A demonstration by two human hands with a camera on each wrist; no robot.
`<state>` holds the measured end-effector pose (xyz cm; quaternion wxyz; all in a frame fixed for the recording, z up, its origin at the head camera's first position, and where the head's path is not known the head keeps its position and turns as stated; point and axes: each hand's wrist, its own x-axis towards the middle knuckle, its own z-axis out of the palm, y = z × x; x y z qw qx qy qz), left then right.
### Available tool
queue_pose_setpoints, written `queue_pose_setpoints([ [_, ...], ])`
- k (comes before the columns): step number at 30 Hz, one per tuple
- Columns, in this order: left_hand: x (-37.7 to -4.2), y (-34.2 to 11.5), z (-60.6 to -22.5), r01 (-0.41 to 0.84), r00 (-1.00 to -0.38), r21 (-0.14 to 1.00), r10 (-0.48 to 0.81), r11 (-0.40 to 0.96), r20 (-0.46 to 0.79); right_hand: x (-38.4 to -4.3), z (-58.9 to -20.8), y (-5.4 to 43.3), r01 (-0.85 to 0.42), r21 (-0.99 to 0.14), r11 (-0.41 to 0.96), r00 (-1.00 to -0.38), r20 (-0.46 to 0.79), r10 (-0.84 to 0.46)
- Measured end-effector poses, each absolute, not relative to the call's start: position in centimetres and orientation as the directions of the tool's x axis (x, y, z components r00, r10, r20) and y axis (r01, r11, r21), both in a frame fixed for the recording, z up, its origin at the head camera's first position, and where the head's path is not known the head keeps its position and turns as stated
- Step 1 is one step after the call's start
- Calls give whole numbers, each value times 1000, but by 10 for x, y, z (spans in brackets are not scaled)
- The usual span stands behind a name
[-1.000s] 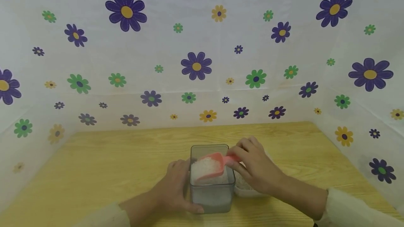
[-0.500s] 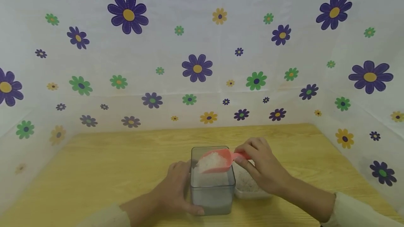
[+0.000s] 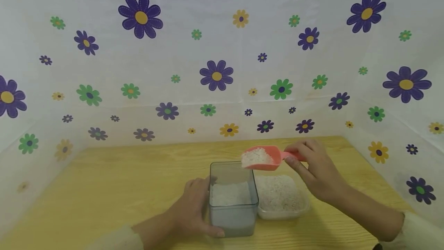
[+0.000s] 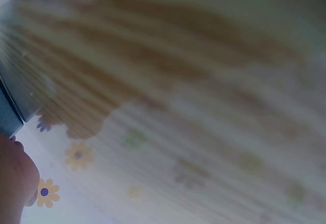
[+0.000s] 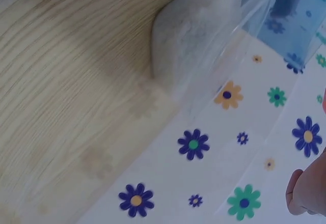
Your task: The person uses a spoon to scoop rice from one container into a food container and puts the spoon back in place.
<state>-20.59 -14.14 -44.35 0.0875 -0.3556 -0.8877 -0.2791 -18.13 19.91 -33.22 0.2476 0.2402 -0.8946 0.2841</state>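
My left hand [image 3: 192, 207] grips the left side of a grey see-through storage container [image 3: 232, 219], thumb along its front. White rice [image 3: 230, 195] fills part of the container. By its handle, my right hand [image 3: 317, 171] holds a pink scoop [image 3: 274, 161] loaded with rice [image 3: 256, 157]. The scoop hangs in the air, its tip just over the container's far right corner. Against the container's right side stands a low clear tub [image 3: 282, 215] heaped with rice. In the right wrist view only a bit of the right hand [image 5: 310, 188] shows.
A pale wooden table [image 3: 132, 180] carries both vessels. White sheeting [image 3: 180, 49] printed with flowers rises behind the table and along both sides. The left wrist view is mostly blurred, with the container's edge [image 4: 12, 107] at its left.
The scoop, still carrying rice, has risen out of the container and moved right with my right hand, uncovering the tub. My left hand has stayed on the container.
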Motion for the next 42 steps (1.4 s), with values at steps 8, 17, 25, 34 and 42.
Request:
queue_pose_setpoints([
  [8,-206,-141,-442,690,-723,424,591,587,359,-186,-346,236,-529,-339,778,-774,569,-278],
  [17,-205,-142,-441,694,-719,422,593,583,363,-199,-367,255,-593,-155,790,-718,547,-431],
  [25,-207,-142,-444,698,-714,448,596,559,367,-202,-357,259,-656,118,746,-558,590,-584],
  [34,-206,-143,-443,685,-727,430,583,588,361,-195,-319,258,-670,464,579,-326,517,-791],
  [42,-205,-143,-444,680,-731,440,590,586,344,-193,-286,229,-670,419,613,-288,615,-735],
])
